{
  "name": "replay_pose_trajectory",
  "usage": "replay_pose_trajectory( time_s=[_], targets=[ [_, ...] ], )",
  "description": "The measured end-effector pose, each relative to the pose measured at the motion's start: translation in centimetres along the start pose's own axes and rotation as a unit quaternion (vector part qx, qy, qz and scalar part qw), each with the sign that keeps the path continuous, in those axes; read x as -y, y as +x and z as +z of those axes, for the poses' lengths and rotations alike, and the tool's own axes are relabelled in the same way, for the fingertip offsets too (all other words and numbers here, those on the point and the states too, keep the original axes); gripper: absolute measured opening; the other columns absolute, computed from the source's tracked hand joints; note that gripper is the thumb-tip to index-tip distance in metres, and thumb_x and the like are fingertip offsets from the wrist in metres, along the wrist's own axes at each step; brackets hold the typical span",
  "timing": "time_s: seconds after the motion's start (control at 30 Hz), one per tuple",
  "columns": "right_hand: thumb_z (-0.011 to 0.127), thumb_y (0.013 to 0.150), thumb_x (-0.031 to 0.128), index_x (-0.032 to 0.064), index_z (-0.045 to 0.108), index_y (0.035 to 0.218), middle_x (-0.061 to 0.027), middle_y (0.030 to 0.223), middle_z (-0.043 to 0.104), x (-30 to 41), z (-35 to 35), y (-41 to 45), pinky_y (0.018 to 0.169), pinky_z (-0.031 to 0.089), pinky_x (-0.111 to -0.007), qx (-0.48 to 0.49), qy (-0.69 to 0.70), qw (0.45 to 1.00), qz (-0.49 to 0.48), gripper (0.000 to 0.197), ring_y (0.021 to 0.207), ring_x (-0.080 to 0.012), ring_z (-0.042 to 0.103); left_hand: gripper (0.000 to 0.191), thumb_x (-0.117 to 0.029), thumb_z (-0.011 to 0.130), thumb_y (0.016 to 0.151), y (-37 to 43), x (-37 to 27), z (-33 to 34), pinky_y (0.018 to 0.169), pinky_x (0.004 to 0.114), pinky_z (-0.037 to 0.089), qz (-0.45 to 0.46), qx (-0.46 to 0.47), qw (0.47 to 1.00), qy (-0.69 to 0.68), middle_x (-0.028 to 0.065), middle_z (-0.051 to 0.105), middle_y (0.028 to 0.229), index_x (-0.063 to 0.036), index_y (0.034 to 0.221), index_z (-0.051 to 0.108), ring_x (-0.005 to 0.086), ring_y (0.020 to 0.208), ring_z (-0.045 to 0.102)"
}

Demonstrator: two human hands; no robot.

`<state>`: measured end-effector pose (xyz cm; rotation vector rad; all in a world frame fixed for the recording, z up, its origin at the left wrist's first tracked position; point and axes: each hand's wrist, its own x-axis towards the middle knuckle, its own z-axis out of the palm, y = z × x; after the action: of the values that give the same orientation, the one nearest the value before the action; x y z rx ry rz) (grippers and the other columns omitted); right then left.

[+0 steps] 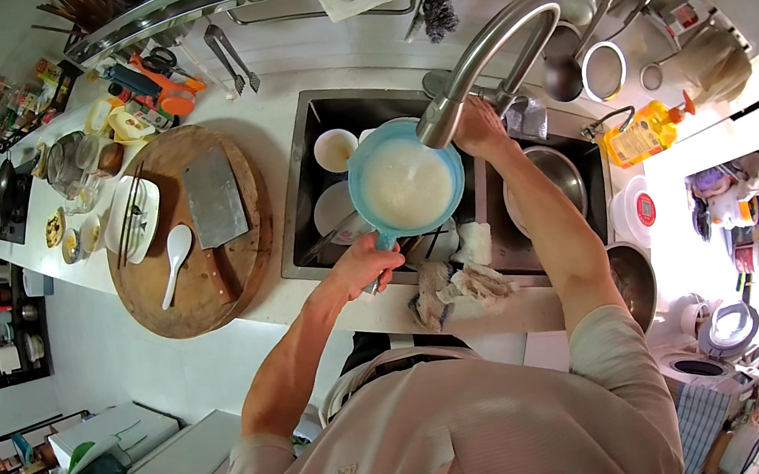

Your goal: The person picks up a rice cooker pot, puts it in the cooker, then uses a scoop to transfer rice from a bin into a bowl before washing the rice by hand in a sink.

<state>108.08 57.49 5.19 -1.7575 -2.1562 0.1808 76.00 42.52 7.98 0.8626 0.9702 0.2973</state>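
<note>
My left hand (366, 267) grips the handle of a light-blue pan or bowl (405, 175), which is held over the left sink basin (306, 166) under the spout of a steel faucet (495, 49). Whitish, cloudy liquid fills much of it. Behind the spout, my right hand (480, 126) reaches to the base of the faucet; its fingers are partly hidden, so its hold cannot be told. A white cup (335, 149) and other dishes lie in the left basin. A steel bowl (556, 179) is in the right basin, partly behind my right forearm.
Left of the sink, a round wooden chopping board (239, 262) bears a cleaver (214, 196), a white spoon (176, 263) and a dish with chopsticks (134, 219). Wet cloths (468, 284) lie on the front sink edge. A yellow soap bottle (641, 133) stands at the right. Ladles hang behind.
</note>
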Motion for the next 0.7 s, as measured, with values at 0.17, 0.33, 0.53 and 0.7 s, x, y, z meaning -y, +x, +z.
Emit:
replay_pose_trajectory(
  time_s=[0.17,0.33,0.53,0.7],
  targets=[
    [0.066,0.087,0.02,0.0051,0.069,0.102,-0.0121,0.114,0.065,-5.1,-0.5,-1.8,0.106,0.045,-0.043,-0.02,-0.077,0.992,-0.094,0.021,0.118,-0.0307,0.058,0.017,-0.01,0.068,0.085,-0.1,0.8,0.2,0.045,0.033,0.043,0.001,0.008,1.0,-0.014,0.0036,0.052,0.061,-0.0049,0.092,0.053,0.0146,0.045,0.05],
    [0.061,0.084,0.004,0.0042,0.065,0.099,-0.0121,0.099,0.063,3.4,-3.7,-5.3,0.094,0.051,-0.041,-0.135,-0.07,0.978,-0.139,0.016,0.108,-0.0315,0.061,0.017,-0.009,0.068,0.085,-1.4,1.3,0.2,0.046,0.032,0.042,0.018,-0.032,0.999,-0.024,0.004,0.053,0.063,-0.0051,0.09,0.053,0.0143,0.045,0.05],
    [0.055,0.09,0.005,-0.0042,0.056,0.123,-0.0233,0.117,0.065,12.5,-0.1,-8.9,0.1,0.05,-0.046,0.095,0.114,0.985,-0.086,0.034,0.117,-0.0419,0.061,0.019,-0.009,0.07,0.084,-2.8,2.9,1.4,0.045,0.032,0.043,0.023,-0.076,0.997,-0.019,0.0039,0.053,0.068,-0.0058,0.089,0.052,0.0143,0.047,0.051],
    [0.06,0.09,0.015,-0.0153,0.049,0.12,-0.0338,0.122,0.062,13.5,7.0,-5.2,0.099,0.051,-0.047,0.204,0.138,0.968,0.04,0.044,0.12,-0.0445,0.061,0.019,-0.009,0.07,0.084,-3.0,4.4,3.5,0.045,0.032,0.043,0.034,-0.102,0.994,-0.038,0.0037,0.053,0.07,-0.0063,0.09,0.052,0.0148,0.049,0.052]
  ],
)
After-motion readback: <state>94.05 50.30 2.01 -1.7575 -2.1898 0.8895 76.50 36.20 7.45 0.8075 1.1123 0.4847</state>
